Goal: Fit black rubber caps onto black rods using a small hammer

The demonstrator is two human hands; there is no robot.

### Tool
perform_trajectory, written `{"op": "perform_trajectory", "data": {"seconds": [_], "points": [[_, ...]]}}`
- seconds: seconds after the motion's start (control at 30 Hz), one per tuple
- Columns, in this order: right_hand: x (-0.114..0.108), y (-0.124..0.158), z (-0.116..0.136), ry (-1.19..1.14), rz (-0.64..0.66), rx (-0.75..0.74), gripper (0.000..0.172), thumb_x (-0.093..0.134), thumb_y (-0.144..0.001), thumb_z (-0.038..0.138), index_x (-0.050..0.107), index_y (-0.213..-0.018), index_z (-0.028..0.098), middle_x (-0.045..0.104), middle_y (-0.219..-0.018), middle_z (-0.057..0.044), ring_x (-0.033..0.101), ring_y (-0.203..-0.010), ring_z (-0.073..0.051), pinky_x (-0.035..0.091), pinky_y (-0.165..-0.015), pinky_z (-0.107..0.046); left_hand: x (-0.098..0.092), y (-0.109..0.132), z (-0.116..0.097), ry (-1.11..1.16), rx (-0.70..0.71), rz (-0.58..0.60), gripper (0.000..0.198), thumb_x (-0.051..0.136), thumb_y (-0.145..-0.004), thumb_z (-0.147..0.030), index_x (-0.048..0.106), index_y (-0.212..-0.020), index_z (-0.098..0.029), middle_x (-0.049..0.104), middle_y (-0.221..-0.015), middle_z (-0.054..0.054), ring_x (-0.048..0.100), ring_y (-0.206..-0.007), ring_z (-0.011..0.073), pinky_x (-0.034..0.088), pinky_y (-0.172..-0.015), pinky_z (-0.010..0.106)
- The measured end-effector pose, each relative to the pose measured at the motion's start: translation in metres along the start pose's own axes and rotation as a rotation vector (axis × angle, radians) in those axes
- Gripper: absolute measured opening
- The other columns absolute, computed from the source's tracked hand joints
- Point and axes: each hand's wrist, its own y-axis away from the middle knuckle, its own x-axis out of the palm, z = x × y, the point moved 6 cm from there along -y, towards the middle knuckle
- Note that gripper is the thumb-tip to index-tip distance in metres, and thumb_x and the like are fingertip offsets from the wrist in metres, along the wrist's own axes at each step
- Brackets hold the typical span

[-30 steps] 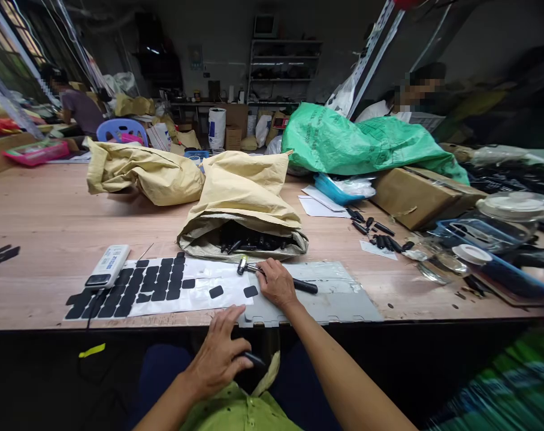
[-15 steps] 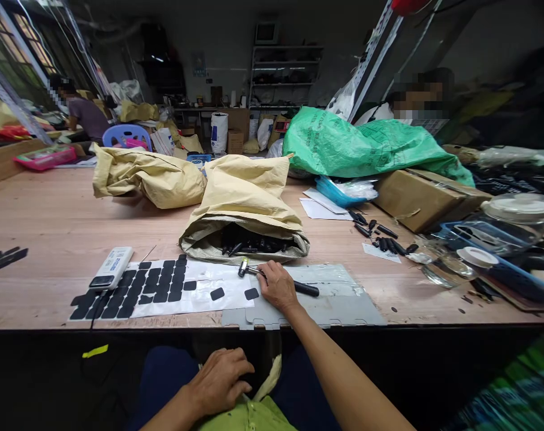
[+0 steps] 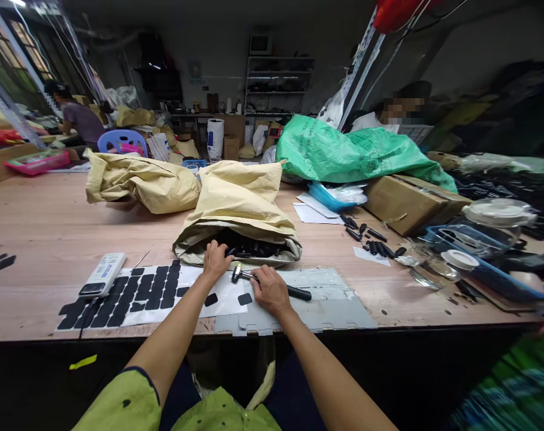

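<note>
My left hand [image 3: 217, 260] is at the mouth of a tan sack [image 3: 242, 194], its fingers curled at the left of the opening. Small black elongated pieces [image 3: 258, 248] fill the sack's mouth; what the fingers pinch, if anything, is not clear. My right hand [image 3: 271, 288] is closed over the metal shaft of a small hammer [image 3: 301, 293], which lies on a grey sheet [image 3: 335, 305]. The hammer's head points left, just below the sack. Black rounded-square pads [image 3: 164, 286] cover a white backing sheet [image 3: 227, 299] beside my left forearm; a few pads sit apart nearer the hammer.
A white box-like device [image 3: 103, 274] with a cable stands left of the pads. Rightward are loose black pieces [image 3: 375, 246], a cardboard box [image 3: 407, 203], a green sack [image 3: 344, 149], jars and a blue tray [image 3: 496, 269]. Another tan sack [image 3: 146, 182] lies behind. Two people sit beyond the table.
My left hand has moved from my lap up and forward to the sack's mouth. My right hand stays on the hammer. The whole view has shifted slightly.
</note>
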Motion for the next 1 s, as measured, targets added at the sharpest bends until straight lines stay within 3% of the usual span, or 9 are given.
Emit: {"op": "perform_trajectory", "data": {"seconds": [0.13, 0.27, 0.37, 0.47, 0.77, 1.0], "points": [[-0.002, 0.000, 0.000, -0.008, -0.006, 0.008, 0.011, 0.054, -0.088, 0.021, 0.061, -0.097, 0.021, 0.058, -0.092, -0.004, 0.048, -0.086, -0.019, 0.035, -0.075, -0.030, -0.015, 0.012, -0.005, 0.041, 0.070, -0.029, 0.013, 0.071, -0.079, -0.025, 0.070, -0.091, -0.021, 0.061, -0.100, 0.007, 0.051, -0.100, 0.0263, 0.042, -0.088, 0.038], [-0.003, 0.000, 0.001, -0.005, 0.001, 0.018, 0.010, 0.055, -0.088, 0.021, 0.062, -0.095, 0.021, 0.058, -0.091, -0.004, 0.048, -0.087, -0.019, 0.036, -0.076, -0.030, -0.033, 0.048, -0.001, 0.212, 0.217, 0.053, 0.013, 0.067, -0.081, -0.021, 0.068, -0.094, -0.021, 0.068, -0.093, 0.003, 0.054, -0.093, 0.0228, 0.042, -0.085, 0.035], [-0.002, 0.000, 0.000, -0.006, 0.004, 0.016, 0.010, 0.054, -0.089, 0.022, 0.062, -0.095, 0.021, 0.059, -0.091, -0.004, 0.049, -0.086, -0.019, 0.036, -0.076, -0.030, -0.031, 0.080, 0.011, 0.279, 0.255, 0.173, 0.011, 0.070, -0.078, -0.023, 0.069, -0.088, -0.021, 0.069, -0.088, 0.002, 0.055, -0.090, 0.0218, 0.042, -0.081, 0.034], [0.000, 0.000, -0.001, 0.007, 0.008, -0.005, 0.013, 0.052, -0.091, 0.022, 0.063, -0.098, 0.022, 0.059, -0.092, -0.004, 0.049, -0.086, -0.019, 0.037, -0.075, -0.030, -0.021, 0.099, 0.025, 0.267, 0.219, 0.221, 0.011, 0.072, -0.075, -0.027, 0.071, -0.085, -0.022, 0.068, -0.084, 0.002, 0.055, -0.087, 0.0218, 0.042, -0.080, 0.034], [-0.011, 0.005, 0.005, -0.100, -0.015, -0.112, 0.026, 0.042, -0.098, 0.026, 0.066, -0.108, 0.022, 0.065, -0.095, -0.005, 0.058, -0.093, -0.018, 0.046, -0.082, -0.029, -0.012, 0.102, 0.030, 0.265, 0.163, 0.207, 0.013, 0.074, -0.074, -0.027, 0.072, -0.085, -0.023, 0.067, -0.085, 0.002, 0.055, -0.090, 0.0219, 0.041, -0.082, 0.034], [-0.035, 0.009, 0.036, -0.303, -0.007, -0.139, 0.032, 0.038, -0.099, 0.027, 0.065, -0.117, 0.024, 0.068, -0.098, -0.006, 0.064, -0.090, -0.017, 0.052, -0.080, -0.028, -0.012, 0.103, 0.032, 0.278, 0.151, 0.181, 0.012, 0.075, -0.074, -0.028, 0.075, -0.085, -0.024, 0.068, -0.084, 0.002, 0.055, -0.088, 0.0214, 0.041, -0.081, 0.034]]}}
